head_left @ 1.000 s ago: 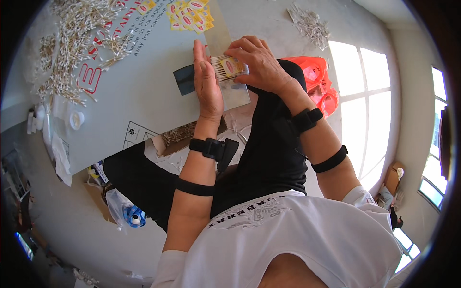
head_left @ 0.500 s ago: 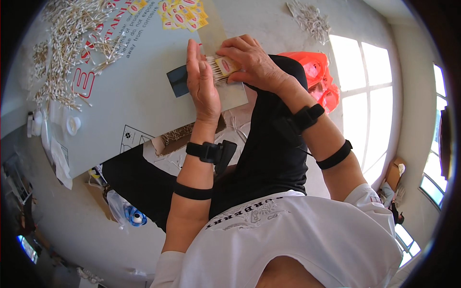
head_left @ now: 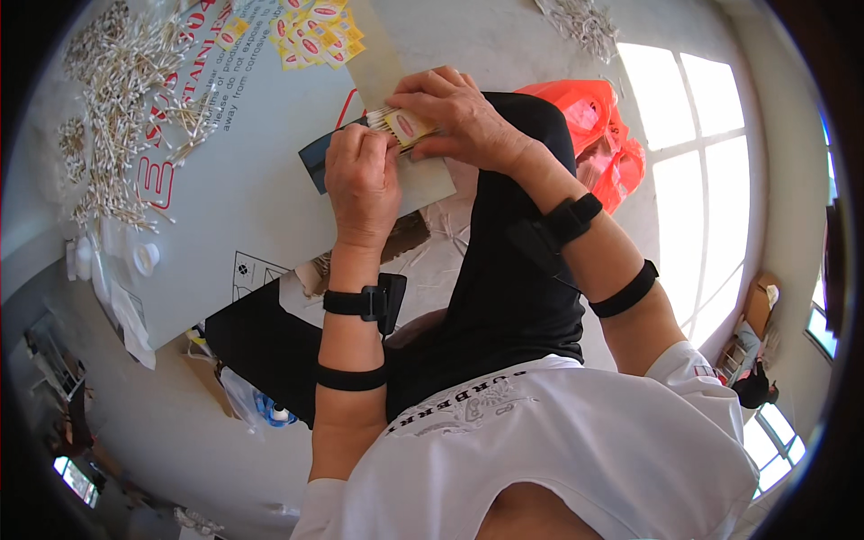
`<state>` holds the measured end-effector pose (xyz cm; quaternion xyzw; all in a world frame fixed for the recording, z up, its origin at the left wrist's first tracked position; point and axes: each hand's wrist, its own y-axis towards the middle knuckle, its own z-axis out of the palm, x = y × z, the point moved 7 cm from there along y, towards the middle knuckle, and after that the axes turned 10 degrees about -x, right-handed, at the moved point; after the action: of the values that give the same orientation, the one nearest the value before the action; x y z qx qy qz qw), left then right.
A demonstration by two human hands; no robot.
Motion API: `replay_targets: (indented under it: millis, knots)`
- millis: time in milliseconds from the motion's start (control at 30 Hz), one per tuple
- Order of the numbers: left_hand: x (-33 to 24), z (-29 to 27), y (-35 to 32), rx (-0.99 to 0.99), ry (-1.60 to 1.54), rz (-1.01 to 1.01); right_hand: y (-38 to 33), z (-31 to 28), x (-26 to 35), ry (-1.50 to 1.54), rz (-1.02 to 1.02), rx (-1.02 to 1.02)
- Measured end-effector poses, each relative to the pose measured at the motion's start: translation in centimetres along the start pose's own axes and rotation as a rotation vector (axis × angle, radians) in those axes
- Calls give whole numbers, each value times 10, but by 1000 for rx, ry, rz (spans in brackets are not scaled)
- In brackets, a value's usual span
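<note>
Above the edge of the table, a flat pack of cotton swabs [head_left: 382, 119] with a yellow-and-white label card [head_left: 408, 127] lies between my hands. My right hand [head_left: 468, 119] grips it from the right, thumb below and fingers over the top. White swab tips stick out at the left end. My left hand [head_left: 363, 184] is closed, its thumb and bent fingers pinching at the pack's lower left corner; its fingertips are partly hidden. Beneath that hand, a dark flat rectangle [head_left: 314, 159] rests on the table.
Loose cotton swabs [head_left: 121, 108] are heaped on the grey printed tabletop [head_left: 252, 193] at left. Several yellow label cards [head_left: 315, 34] lie at the far side. A small white round cap [head_left: 146, 259] sits near the left edge. Red plastic bags [head_left: 607, 153] stand right of my knee.
My left hand has gone from flat and upright against the swab tips to bent fingers closed at the pack's corner. My right hand keeps its grip; the view has shifted slightly.
</note>
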<state>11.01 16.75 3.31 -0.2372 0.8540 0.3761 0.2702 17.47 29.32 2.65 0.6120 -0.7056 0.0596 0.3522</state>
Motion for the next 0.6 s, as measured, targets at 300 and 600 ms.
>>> replay_targets:
  millis: [300,600]
  knots:
    - [11,-8,2,-77,-42,-84,0,6,-2,62,28,4]
    - [-7,-8,-24,653,-476,-392,-1,5,-3,41,29,28]
